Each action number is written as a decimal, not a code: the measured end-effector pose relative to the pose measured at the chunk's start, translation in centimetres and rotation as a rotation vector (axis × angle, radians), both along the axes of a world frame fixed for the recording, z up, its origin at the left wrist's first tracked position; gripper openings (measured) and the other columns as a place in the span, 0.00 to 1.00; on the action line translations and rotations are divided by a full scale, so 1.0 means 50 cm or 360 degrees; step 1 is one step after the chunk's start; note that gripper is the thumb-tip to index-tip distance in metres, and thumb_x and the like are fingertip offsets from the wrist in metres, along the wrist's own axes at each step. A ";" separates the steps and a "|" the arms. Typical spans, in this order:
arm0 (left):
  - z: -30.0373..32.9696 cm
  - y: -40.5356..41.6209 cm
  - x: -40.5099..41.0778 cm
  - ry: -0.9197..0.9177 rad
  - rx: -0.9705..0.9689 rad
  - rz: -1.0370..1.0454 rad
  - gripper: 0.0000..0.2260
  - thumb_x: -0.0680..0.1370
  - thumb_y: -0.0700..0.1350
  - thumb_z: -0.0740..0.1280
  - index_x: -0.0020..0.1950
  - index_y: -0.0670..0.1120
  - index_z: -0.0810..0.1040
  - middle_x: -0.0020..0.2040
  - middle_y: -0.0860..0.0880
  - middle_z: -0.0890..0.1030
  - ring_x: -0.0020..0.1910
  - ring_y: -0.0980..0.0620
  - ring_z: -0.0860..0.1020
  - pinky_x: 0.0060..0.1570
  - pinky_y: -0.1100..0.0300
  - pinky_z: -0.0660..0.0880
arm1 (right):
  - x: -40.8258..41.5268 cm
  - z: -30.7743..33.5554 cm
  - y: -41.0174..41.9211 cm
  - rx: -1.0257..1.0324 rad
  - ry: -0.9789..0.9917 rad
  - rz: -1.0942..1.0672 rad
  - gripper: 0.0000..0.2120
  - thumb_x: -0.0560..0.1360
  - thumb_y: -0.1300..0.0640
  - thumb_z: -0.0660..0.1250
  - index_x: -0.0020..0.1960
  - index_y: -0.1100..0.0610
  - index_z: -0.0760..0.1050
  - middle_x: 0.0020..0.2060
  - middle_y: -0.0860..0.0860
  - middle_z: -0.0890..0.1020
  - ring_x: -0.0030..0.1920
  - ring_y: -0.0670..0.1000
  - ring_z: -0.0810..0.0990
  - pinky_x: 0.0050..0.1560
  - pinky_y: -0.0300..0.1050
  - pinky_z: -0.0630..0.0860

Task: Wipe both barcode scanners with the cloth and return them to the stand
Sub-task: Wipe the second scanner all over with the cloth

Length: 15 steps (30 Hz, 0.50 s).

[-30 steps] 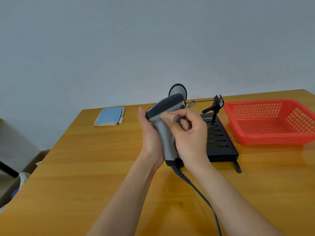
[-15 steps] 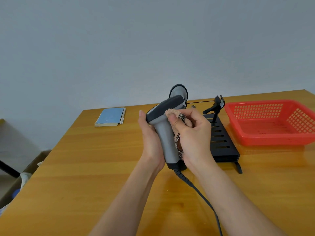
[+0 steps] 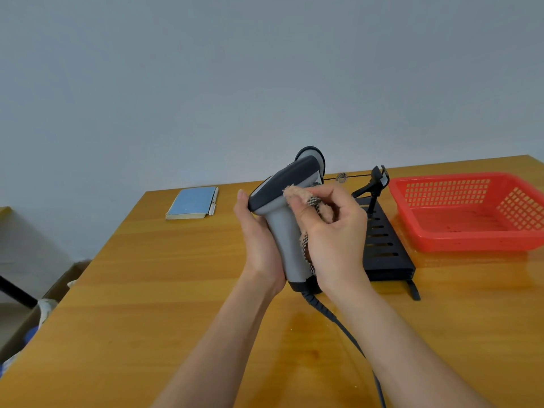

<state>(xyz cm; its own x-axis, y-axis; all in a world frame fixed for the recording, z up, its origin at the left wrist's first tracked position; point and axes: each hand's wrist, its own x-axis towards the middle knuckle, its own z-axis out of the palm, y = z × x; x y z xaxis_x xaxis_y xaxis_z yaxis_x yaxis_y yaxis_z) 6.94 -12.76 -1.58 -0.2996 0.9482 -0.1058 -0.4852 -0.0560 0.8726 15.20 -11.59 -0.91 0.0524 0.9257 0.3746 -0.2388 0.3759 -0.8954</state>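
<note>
**Scanner in hand, cloth on its head**

While my left hand (image 3: 259, 242) wraps the grey handle of the scanner (image 3: 287, 225) from the left, my right hand (image 3: 332, 234) pinches the cloth (image 3: 297, 193) against the side of its dark head. Scanner is upright, off the table (image 3: 147, 290), cable (image 3: 347, 334) trailing down toward me between my forearms. Just behind my right hand: black slotted stand (image 3: 382, 245), with the second scanner (image 3: 316, 156) mostly hidden behind the first. Red basket (image 3: 471, 219) right of the stand. Blue notebook (image 3: 192, 203) far left, well apart.
</note>
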 end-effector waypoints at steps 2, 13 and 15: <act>0.000 -0.001 0.000 -0.0004 -0.0007 0.0008 0.31 0.78 0.68 0.48 0.56 0.46 0.79 0.39 0.48 0.83 0.38 0.51 0.81 0.37 0.61 0.77 | 0.004 0.000 0.008 -0.0192 0.0182 0.0031 0.04 0.73 0.59 0.73 0.43 0.56 0.78 0.38 0.51 0.80 0.41 0.48 0.80 0.47 0.49 0.80; 0.003 0.002 0.010 -0.0028 -0.0004 0.0017 0.31 0.79 0.67 0.47 0.48 0.46 0.81 0.36 0.47 0.83 0.36 0.51 0.82 0.35 0.62 0.77 | 0.020 -0.001 0.003 0.0165 -0.0112 -0.0005 0.09 0.70 0.58 0.76 0.40 0.46 0.78 0.43 0.53 0.80 0.46 0.51 0.80 0.48 0.48 0.80; 0.005 0.001 0.011 -0.0023 0.0004 -0.0011 0.31 0.79 0.67 0.47 0.47 0.46 0.81 0.36 0.47 0.83 0.35 0.51 0.82 0.34 0.62 0.78 | 0.021 0.008 0.003 0.0117 -0.0042 -0.0007 0.06 0.71 0.57 0.75 0.42 0.49 0.79 0.42 0.51 0.82 0.44 0.50 0.81 0.47 0.48 0.81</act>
